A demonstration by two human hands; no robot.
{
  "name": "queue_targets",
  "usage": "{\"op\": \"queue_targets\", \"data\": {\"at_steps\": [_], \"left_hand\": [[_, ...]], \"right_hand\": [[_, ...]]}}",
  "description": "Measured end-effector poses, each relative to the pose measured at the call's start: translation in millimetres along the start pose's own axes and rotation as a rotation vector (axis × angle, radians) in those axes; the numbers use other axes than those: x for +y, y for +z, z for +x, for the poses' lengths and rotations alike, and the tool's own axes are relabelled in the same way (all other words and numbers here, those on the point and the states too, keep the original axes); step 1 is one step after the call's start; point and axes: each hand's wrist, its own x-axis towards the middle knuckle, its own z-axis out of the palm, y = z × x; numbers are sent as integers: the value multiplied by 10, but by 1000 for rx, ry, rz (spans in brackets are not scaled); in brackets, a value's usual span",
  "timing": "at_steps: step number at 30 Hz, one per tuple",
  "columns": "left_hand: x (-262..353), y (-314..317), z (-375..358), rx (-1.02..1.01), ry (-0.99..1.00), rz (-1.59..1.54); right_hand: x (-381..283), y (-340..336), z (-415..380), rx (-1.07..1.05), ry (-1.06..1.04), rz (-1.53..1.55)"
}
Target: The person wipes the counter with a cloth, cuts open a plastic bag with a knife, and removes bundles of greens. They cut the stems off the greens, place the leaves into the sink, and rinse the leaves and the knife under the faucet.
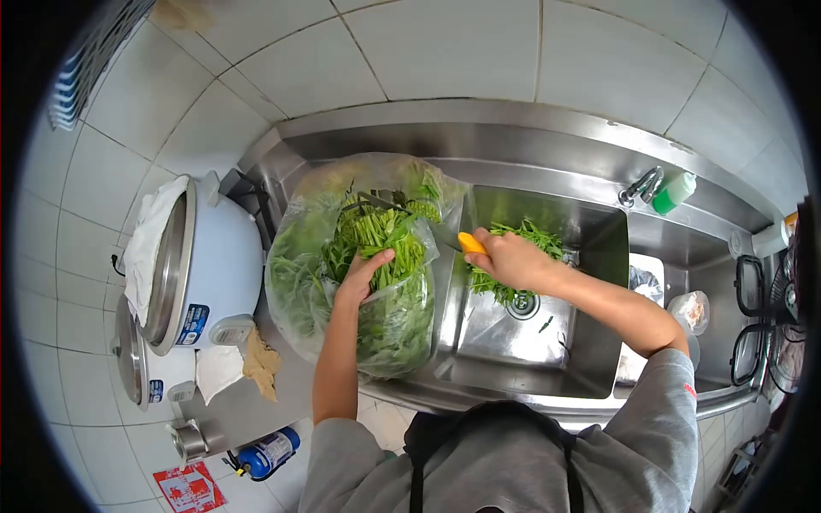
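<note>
A: Where are the hands at the steel sink (547,359)?

B: The left hand (363,275) rests on a bundle of green stems (376,239), fingers curled over and pressed onto the stalks. The bundle stands inside a large clear plastic bag (299,274) of greens on the counter, just left of the basin.

A: And the right?

B: The right hand (506,256) is closed around the orange handle of a knife (457,241), fingers wrapped tight. The blade points left, towards the bundle (whether it touches the stems cannot be told).

A: What lies in the basin?

B: A heap of cut greens (522,235) sits at the far side, partly hidden behind the right hand, near the drain (522,305).

A: Anything else around?

B: A white rice cooker (209,265) stands left of the bag with a cloth (150,244) over its lid. A green-capped bottle (676,192) stands by the tap (640,185) at far right. A blue canister (267,451) lies on the floor, near left.
</note>
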Motion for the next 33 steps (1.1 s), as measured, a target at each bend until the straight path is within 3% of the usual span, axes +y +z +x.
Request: {"op": "queue_targets", "data": {"at_steps": [2,4,7,10,13,16,18,20,21,25,26,28,30,33], "left_hand": [[119,12,-99,-82,51,-38],[172,-39,-202,45,115,-82],[137,-259,-274,28,214,-159],[130,-329,-424,42,273,-186],[-120,-315,-296,85,205,-139],[-15,-116,-302,-61,299,-134],[216,124,-415,-34,356,37],[427,382,-588,79,555,270],[486,442,-613,62,537,280],[1002,569,-540,22,927,444],[1163,558,-540,161,1007,641],[1600,678,-797,105,1048,725],[1863,780,-955,213,1273,971],[2065,853,-931,175,1370,824]], "right_hand": [[-167,6,-55,49,-38,-55],[-373,-61,-126,92,-75,-104],[-650,-233,-273,111,-113,-187],[-674,-275,-407,154,-99,-91],[-401,117,-489,386,42,184],[-234,557,-468,246,140,108],[-387,682,-559,224,123,94],[-495,633,-622,278,141,120],[-523,615,-642,273,162,135],[-565,285,-593,422,61,215],[-597,181,-594,483,10,225],[-698,-44,-624,533,-8,232],[-775,-241,-653,584,-28,239],[-813,-456,-682,711,-102,223]]}}
